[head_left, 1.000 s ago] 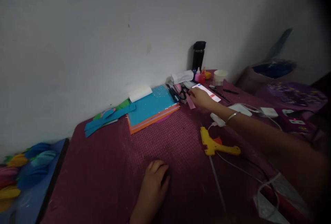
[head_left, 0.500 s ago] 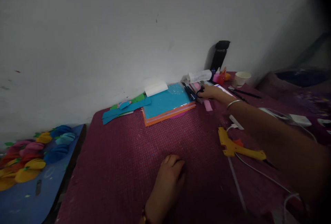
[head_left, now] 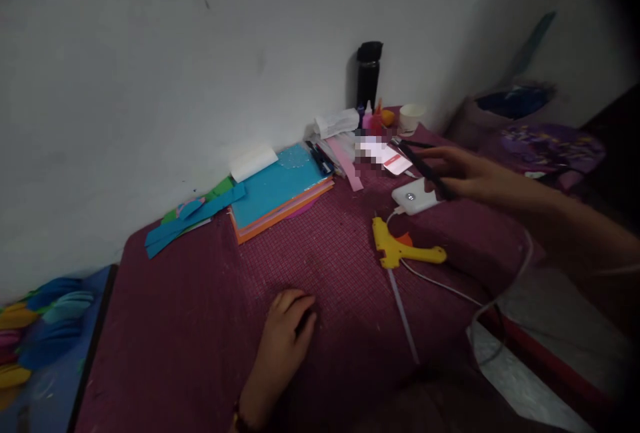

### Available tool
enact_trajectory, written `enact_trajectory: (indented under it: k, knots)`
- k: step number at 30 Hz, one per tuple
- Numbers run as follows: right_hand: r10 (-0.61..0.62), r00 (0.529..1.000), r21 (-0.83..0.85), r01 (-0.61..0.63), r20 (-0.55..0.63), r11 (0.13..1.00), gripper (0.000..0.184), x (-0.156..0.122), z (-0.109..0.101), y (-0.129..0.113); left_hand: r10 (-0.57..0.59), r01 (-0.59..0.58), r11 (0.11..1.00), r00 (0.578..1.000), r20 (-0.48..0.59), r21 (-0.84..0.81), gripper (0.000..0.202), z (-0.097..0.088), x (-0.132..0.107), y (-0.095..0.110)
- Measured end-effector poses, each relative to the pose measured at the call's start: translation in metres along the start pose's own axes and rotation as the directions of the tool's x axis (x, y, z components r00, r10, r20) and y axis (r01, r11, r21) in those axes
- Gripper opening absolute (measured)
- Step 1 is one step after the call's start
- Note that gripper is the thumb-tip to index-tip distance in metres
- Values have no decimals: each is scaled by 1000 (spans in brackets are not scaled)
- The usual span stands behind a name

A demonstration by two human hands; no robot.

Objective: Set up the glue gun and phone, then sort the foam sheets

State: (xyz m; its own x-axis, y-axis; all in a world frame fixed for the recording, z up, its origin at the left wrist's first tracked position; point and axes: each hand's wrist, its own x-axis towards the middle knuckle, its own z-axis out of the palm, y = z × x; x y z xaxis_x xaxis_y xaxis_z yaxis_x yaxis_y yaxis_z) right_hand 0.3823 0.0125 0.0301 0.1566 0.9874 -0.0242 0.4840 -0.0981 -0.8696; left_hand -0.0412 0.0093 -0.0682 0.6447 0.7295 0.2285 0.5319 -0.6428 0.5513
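My left hand (head_left: 287, 329) rests on the maroon checked tabletop, fingers loosely bent, thumb apart, nothing in it. At the right, my right hand (head_left: 463, 173) is blurred, its fingers closed on a slim black pen-like tool (head_left: 425, 169) that slants up to the left; its exact kind is unclear. Beneath that hand lies a white power bank (head_left: 411, 198). A lit phone (head_left: 395, 158) is just beyond. Nearer me sits a yellow glue gun (head_left: 387, 244) with a clear glue stick (head_left: 403, 316) projecting from its back end.
Blue and orange sheets (head_left: 273, 189) lie at the back beside blue paper strips (head_left: 195, 213) and a pink strip (head_left: 347, 163). Along the wall stand a black bottle (head_left: 368, 76), small glue bottles (head_left: 376, 119) and a paper cup (head_left: 411, 118). A white cable (head_left: 445, 286) crosses the table.
My right hand has left the pink strip and dark-handled item beside the sheets, moved right, and now grips the black tool. The view has turned right; my left hand stays on the table.
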Motion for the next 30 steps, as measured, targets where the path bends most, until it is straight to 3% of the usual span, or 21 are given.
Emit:
enact_trajectory:
  k: [2,4,8,11,13,17,21,24,26,28,30]
  knots:
    - [-17,996,-53,22,87,998,64,-25,8,-3,44,-45,998,999,-22,-47,19,3,2,11]
    - [-25,986,-174,54,165,983,55,-33,32,-9,92,-93,992,996,-12,-85,18,8,6,26]
    - [-79,962,-483,201,261,852,44,-21,100,-28,158,-160,986,986,-50,-45,16,18,9,45]
    - [-209,937,-557,337,282,759,37,-18,120,-31,156,-160,987,977,-147,-15,15,16,3,38]
    - [-271,931,-623,366,245,691,39,-29,114,-20,148,-152,988,970,-194,-8,15,12,-1,28]
    - [-210,953,-756,301,218,581,42,-61,99,16,123,-127,992,974,-190,-9,14,8,-3,10]
    - [-202,972,-782,217,120,584,46,-71,114,37,114,-118,993,985,-130,-22,17,14,0,4]
    - [-210,974,-770,196,82,607,45,-68,119,35,102,-103,995,986,-129,-6,20,16,1,1]
    - [-222,972,-754,202,76,625,47,-72,103,25,73,-71,997,988,-138,15,22,14,1,-2]
    - [-244,968,-713,208,52,670,48,-84,73,11,38,-33,999,990,-139,35,23,11,1,-5]
    - [-298,953,-556,216,-61,803,44,-106,31,-3,12,-6,999,991,-134,45,24,8,2,-6]
